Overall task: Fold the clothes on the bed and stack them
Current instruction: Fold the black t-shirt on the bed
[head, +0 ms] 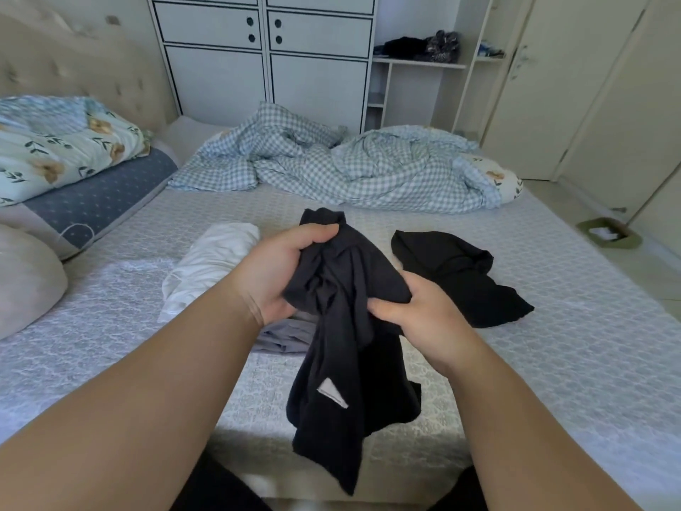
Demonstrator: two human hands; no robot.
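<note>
Covering the bed [552, 289], pale patterned sheet, white wardrobe [265, 57] behind

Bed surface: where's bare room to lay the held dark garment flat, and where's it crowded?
Free patches: the mattress right of the black garment out to the bed edge; the near-left stretch between the white garment and the beige pillow.

Crowded: the middle, with the grey folded piece under both hands; the far side, under the checked duvet.
</note>
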